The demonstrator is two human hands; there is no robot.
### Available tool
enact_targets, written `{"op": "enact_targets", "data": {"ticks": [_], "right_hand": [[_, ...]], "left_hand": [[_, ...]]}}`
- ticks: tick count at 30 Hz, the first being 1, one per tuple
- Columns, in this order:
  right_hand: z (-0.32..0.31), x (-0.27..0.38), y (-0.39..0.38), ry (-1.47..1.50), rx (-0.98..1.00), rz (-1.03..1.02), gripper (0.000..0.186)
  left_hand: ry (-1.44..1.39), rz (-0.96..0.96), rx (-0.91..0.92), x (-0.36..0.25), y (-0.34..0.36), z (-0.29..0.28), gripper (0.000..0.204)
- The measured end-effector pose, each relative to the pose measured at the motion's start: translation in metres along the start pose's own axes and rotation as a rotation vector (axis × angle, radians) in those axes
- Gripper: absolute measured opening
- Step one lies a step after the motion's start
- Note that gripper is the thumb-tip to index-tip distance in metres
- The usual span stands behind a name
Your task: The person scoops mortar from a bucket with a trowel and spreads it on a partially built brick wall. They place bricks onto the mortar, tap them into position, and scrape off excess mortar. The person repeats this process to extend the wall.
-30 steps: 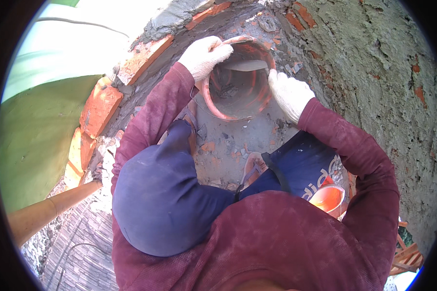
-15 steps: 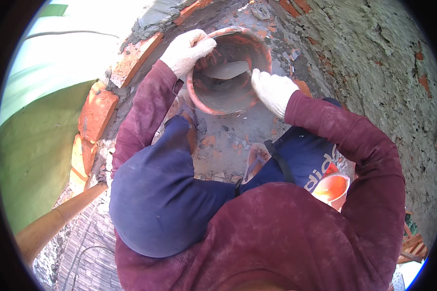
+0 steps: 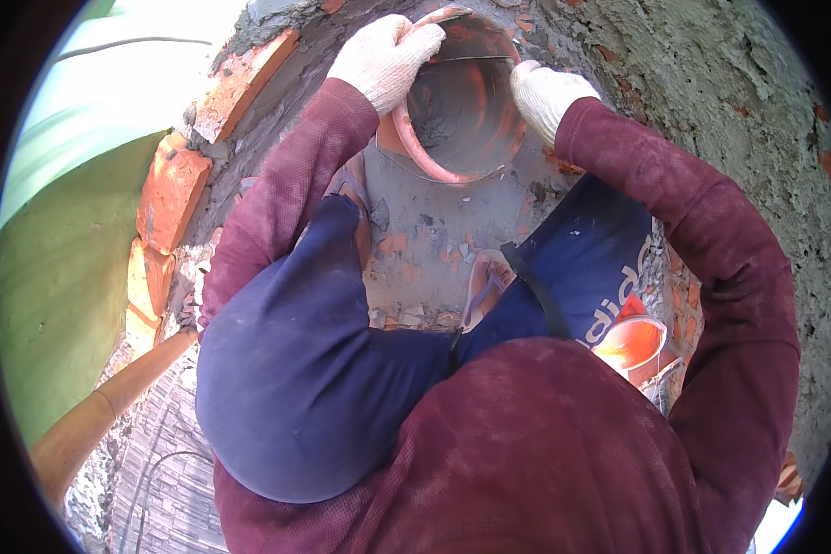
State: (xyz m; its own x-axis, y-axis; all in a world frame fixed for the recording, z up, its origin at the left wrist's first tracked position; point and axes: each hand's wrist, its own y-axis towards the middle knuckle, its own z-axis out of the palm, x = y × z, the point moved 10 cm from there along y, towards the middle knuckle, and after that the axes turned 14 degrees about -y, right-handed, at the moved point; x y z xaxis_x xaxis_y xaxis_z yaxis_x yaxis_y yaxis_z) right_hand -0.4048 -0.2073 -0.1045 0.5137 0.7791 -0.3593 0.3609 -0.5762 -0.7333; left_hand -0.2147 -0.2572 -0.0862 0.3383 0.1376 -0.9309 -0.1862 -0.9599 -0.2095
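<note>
- Bucket [image 3: 417, 150], red-rimmed: tilted, mouth toward the person, at the far end of the grey floor [image 3: 417, 282]; grey residue coats its inside.
- Trowel [image 3: 473, 59]: thin blade across the bucket's mouth, seen edge-on.
- Left hand [image 3: 386, 63], gloved: thumb and fingers clasp the bucket's upper-left rim.
- Right hand [image 3: 550, 98], gloved: fingers curled round the trowel's hidden handle, beside the bucket's right rim.
- Orange bricks [image 3: 173, 194]: along the floor's left edge.
- Rough wall [image 3: 711, 120]: along the floor's right edge.
</note>
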Motion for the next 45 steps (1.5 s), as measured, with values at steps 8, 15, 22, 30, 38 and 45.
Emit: {"op": "enact_targets", "data": {"ticks": [8,15,22,30,38,45], "right_hand": [[0.011,0.038,-0.041,0.323,0.095,-0.183,0.034],[0.044,0.039,-0.008,0.235,-0.156,-0.011,0.029],[0.041,0.047,-0.021,0.395,0.104,-0.186,0.03],[0.027,0.071,-0.02,0.813,0.139,-0.407,0.014],[0.026,0.101,-0.048,1.815,0.777,-0.476,0.031],[-0.002,0.079,-0.057,1.853,0.87,-0.609,0.036]], "left_hand": [[-0.174,0.041,0.009,0.023,-0.028,-0.018,0.041],[-0.311,0.056,0.015,0.034,-0.038,-0.024,0.033],[-0.1,0.117,0.132,-0.003,-0.056,0.0,0.032],[-0.255,0.041,0.066,0.02,-0.066,-0.014,0.029],[-0.477,-0.046,-0.043,0.056,-0.089,-0.03,0.018],[-0.868,-0.037,-0.239,0.119,-0.133,-0.058,0.016]]}}
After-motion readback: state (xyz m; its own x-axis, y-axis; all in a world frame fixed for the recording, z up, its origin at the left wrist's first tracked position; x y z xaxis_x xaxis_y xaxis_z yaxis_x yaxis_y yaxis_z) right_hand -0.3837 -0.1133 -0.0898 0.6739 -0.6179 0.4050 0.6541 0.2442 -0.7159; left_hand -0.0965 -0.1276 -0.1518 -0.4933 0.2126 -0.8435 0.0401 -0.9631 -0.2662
